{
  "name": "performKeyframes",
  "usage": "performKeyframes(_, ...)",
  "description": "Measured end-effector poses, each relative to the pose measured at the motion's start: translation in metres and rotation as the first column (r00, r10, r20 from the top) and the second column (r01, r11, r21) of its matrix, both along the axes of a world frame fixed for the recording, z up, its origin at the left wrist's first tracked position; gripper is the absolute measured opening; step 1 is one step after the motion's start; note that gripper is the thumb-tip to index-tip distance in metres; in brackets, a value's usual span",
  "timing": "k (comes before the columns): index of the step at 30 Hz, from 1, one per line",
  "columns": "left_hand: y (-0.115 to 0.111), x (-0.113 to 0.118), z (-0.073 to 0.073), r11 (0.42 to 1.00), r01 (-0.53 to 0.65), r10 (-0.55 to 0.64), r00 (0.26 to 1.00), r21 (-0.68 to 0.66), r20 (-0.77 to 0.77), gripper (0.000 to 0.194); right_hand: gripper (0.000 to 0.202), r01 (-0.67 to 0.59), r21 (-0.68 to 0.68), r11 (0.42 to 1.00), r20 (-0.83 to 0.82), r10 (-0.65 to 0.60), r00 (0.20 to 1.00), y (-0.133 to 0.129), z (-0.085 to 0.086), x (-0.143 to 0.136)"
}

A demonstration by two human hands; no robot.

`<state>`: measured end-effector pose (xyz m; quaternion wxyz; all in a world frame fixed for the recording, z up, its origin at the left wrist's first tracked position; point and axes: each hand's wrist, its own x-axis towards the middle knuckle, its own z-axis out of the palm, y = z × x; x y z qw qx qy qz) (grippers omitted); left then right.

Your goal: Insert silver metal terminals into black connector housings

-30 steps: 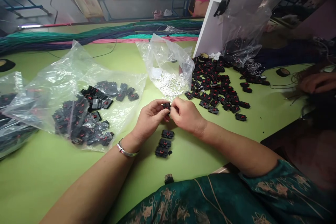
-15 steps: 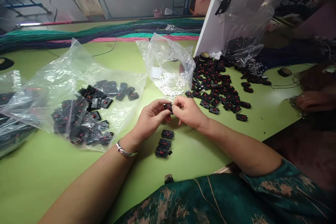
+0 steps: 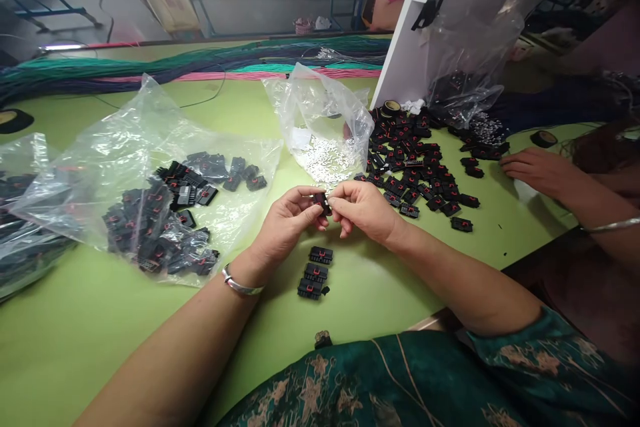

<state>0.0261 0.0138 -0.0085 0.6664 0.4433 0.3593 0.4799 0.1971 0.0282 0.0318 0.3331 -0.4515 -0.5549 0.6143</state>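
Observation:
My left hand (image 3: 290, 219) grips a black connector housing (image 3: 321, 203) between thumb and fingers. At the housing's right end my right hand (image 3: 364, 212) is closed in a pinch; whatever lies between thumb and forefinger is too small to make out. Just below the hands, three black housings with red clips stand in a column, the nearest housing (image 3: 309, 289) beside a small black scrap (image 3: 325, 291). Beyond my fingers, a clear plastic bag (image 3: 353, 103) spills small white pieces (image 3: 327, 163) onto the green table (image 3: 250, 347).
To the left, a large clear bag (image 3: 135, 120) holds many black connectors. A heap of connectors (image 3: 415, 160) lies at right beside a white upright panel (image 3: 400, 47). A co-worker's hand (image 3: 543, 170) reaches in from the right. Wire bundles (image 3: 200, 57) run along the back.
The co-worker's hand has moved left toward the scattered connectors. My right fingertips have shifted slightly at the housing's end; my left hand keeps its hold.

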Motion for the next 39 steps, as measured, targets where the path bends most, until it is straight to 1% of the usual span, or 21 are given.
performKeyframes(3, -0.001, 0.002, 0.002, 0.999, 0.003, -0.001, 0.999, 0.043, -0.046, 0.032, 0.008, 0.009, 0.015, 1.0, 0.063, -0.01, 0.998, 0.0, 0.001, 0.0)
performKeyframes(7, -0.004, 0.006, 0.007, 0.996, -0.029, 0.038, 0.993, 0.085, -0.11, 0.03, 0.01, 0.032, 0.072, 0.997, 0.162, -0.044, 0.986, -0.002, -0.003, -0.004)
performKeyframes(11, -0.005, 0.008, 0.008, 0.992, -0.11, 0.117, 0.985, 0.062, -0.13, 0.03, 0.013, 0.068, 0.239, 0.969, 0.266, -0.133, 0.955, -0.003, -0.013, -0.011)
performKeyframes(13, -0.004, 0.007, 0.007, 0.991, -0.131, 0.133, 0.986, 0.026, -0.096, 0.032, 0.013, 0.078, 0.322, 0.944, 0.25, -0.165, 0.954, -0.005, -0.015, -0.014)
performKeyframes(14, -0.003, 0.006, 0.006, 0.992, -0.128, 0.127, 0.989, 0.0, -0.069, 0.033, 0.013, 0.08, 0.332, 0.94, 0.232, -0.163, 0.959, -0.005, -0.015, -0.014)
performKeyframes(16, -0.002, 0.005, 0.004, 0.994, -0.102, 0.102, 0.995, -0.047, -0.012, 0.035, 0.012, 0.083, 0.265, 0.961, 0.18, -0.134, 0.974, -0.006, -0.014, -0.014)
performKeyframes(18, -0.001, 0.004, 0.002, 0.995, -0.073, 0.075, 0.997, -0.073, 0.025, 0.036, 0.012, 0.079, 0.141, 0.987, 0.099, -0.093, 0.991, -0.005, -0.011, -0.011)
performKeyframes(19, 0.0, 0.003, 0.002, 0.995, -0.062, 0.065, 0.997, -0.078, 0.035, 0.037, 0.013, 0.071, 0.086, 0.994, 0.052, -0.075, 0.996, -0.005, -0.01, -0.01)
performKeyframes(21, 0.0, 0.003, 0.001, 0.996, -0.049, 0.053, 0.998, -0.077, 0.046, 0.037, 0.016, 0.051, 0.025, 0.998, -0.021, -0.05, 0.999, -0.003, -0.008, -0.007)
performKeyframes(23, 0.0, 0.002, 0.001, 0.997, -0.041, 0.043, 0.998, -0.061, 0.036, 0.036, 0.016, 0.044, 0.011, 0.999, -0.032, -0.044, 0.999, -0.002, -0.006, -0.005)
performKeyframes(25, -0.001, 0.002, 0.001, 0.999, -0.028, 0.028, 1.0, -0.019, 0.007, 0.035, 0.013, 0.048, 0.018, 0.999, -0.002, -0.048, 0.999, -0.002, -0.006, -0.005)
performKeyframes(29, -0.003, 0.004, 0.004, 0.996, -0.014, 0.021, 0.997, 0.083, -0.08, 0.03, 0.011, 0.056, 0.063, 0.996, 0.105, -0.062, 0.993, -0.002, -0.005, -0.006)
performKeyframes(33, -0.004, 0.006, 0.009, 0.994, -0.033, 0.046, 0.991, 0.104, -0.128, 0.03, 0.014, 0.043, 0.109, 0.993, 0.215, -0.066, 0.974, -0.002, -0.004, -0.005)
performKeyframes(34, -0.004, 0.006, 0.01, 0.994, -0.042, 0.055, 0.99, 0.101, -0.128, 0.031, 0.014, 0.035, 0.11, 0.993, 0.217, -0.059, 0.974, -0.001, -0.004, -0.004)
performKeyframes(36, -0.005, 0.008, 0.012, 0.993, -0.076, 0.087, 0.99, 0.094, -0.112, 0.033, 0.014, 0.023, 0.094, 0.995, 0.168, -0.039, 0.985, 0.001, -0.003, -0.002)
performKeyframes(39, -0.007, 0.014, 0.013, 0.989, -0.115, 0.124, 0.988, 0.093, -0.097, 0.037, 0.025, -0.02, 0.053, 0.998, 0.05, 0.018, 0.999, 0.001, -0.001, 0.001)
